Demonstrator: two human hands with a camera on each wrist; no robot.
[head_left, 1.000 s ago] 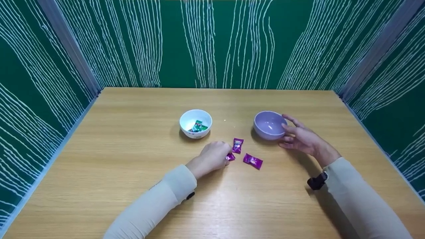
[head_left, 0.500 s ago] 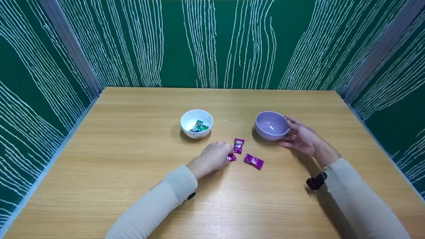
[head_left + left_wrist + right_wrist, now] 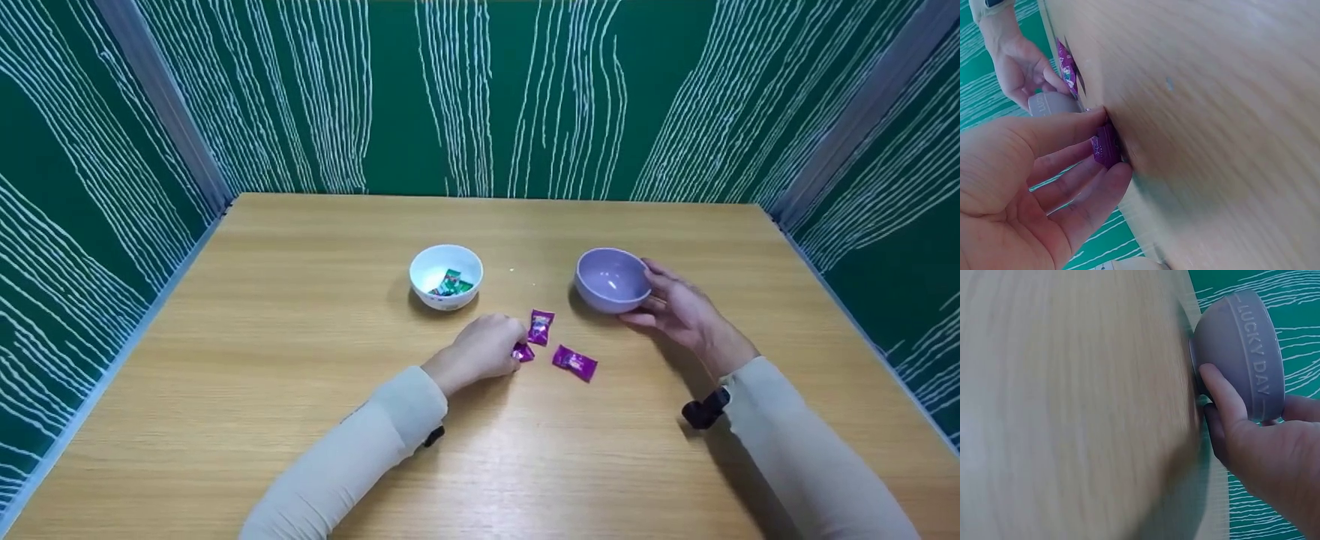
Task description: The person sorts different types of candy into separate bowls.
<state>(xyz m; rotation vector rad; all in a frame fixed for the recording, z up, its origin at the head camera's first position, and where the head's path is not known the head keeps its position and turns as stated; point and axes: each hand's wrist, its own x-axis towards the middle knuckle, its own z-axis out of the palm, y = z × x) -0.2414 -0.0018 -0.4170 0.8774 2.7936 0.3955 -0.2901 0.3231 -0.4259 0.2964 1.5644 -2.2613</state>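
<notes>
My left hand (image 3: 487,346) pinches a purple-wrapped candy (image 3: 1107,147) between thumb and fingertips, right at the tabletop. Two more purple candies lie close by: one (image 3: 541,327) just beyond the fingers, another (image 3: 575,363) to their right. On the right side, my right hand (image 3: 684,313) holds a lilac bowl (image 3: 609,279) by its side. In the right wrist view the thumb presses low on the bowl's outer wall, below the raised words "LUCKY DAY", with other fingers round the far side. The bowl's inside shows nothing in it.
A white bowl (image 3: 427,264) with several green-wrapped candies (image 3: 451,283) stands left of the lilac one. Both rest on a wooden table (image 3: 225,360), walled at the back and sides by green panels (image 3: 517,97) with white streaks.
My right hand's fingers, spread loosely at the lilac bowl's rim a second ago, have closed in against it, and its thumb has moved under the side. The left hand stays at its candy.
</notes>
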